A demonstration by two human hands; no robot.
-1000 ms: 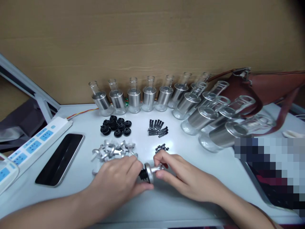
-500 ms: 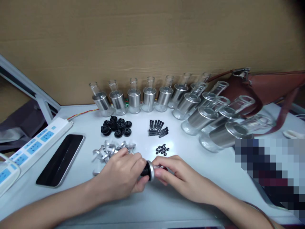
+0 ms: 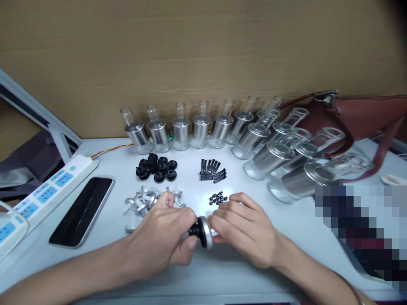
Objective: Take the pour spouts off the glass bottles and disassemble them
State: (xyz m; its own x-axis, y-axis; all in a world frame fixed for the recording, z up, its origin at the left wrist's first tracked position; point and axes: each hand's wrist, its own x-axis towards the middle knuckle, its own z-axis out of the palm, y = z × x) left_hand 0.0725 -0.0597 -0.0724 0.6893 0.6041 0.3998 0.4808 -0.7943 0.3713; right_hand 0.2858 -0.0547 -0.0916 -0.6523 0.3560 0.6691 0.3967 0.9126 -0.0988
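Note:
Between my hands is a black stepped stopper [image 3: 196,230] with a silver ring [image 3: 207,232] around its wide end. My left hand [image 3: 165,235] is closed on the stopper's narrow side. On the other side, my right hand [image 3: 244,228] has its fingers closed on a pale piece that sticks out of the silver ring; its shape is mostly hidden. Loose silver rings [image 3: 143,201] lie beside my left hand. Behind them is a pile of black stoppers [image 3: 159,167]. Small black sleeves [image 3: 218,198] and short black rods [image 3: 211,170] lie beyond my right hand.
Several glass and metal bottles [image 3: 201,127] stand along the back and right of the table [image 3: 190,284]. A phone [image 3: 82,212] and a white power strip [image 3: 44,195] lie at the left. A brown bag [image 3: 369,118] rests at the back right.
My right hand has rolled over, its back now facing up and its fingers curled nearer the ring. The stopper and ring have shifted slightly right and show more openly.

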